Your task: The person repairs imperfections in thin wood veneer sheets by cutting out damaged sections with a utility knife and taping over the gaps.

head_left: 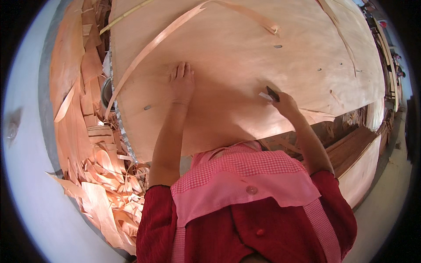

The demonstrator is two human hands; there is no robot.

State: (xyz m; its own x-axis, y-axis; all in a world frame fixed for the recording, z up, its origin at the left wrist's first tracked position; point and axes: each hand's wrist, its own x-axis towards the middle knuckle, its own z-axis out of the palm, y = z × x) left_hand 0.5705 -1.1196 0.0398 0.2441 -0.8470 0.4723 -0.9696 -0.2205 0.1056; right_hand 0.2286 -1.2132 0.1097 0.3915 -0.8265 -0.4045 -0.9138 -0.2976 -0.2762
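A large pale wood veneer sheet [228,52] spans the work surface, with several dark slots and small holes. My left hand [182,83] lies flat on it at the centre left, fingers pointing away from me. My right hand [283,103], at the right, is closed on a dark-handled knife [272,94] with a pale flat piece beside it, over the sheet. A long veneer strip [149,48] curves across the sheet beyond my left hand. A loose narrow piece [320,115] lies along the near edge, right of my right hand.
Heaped veneer scraps [103,188] fill the left side, with a metal container [106,90] half hidden by the sheet's edge. A thin yellowish rod [123,17] crosses the top left corner. Stacked boards [357,168] stand below right. Small figures, apparently people, show blurred at the far right.
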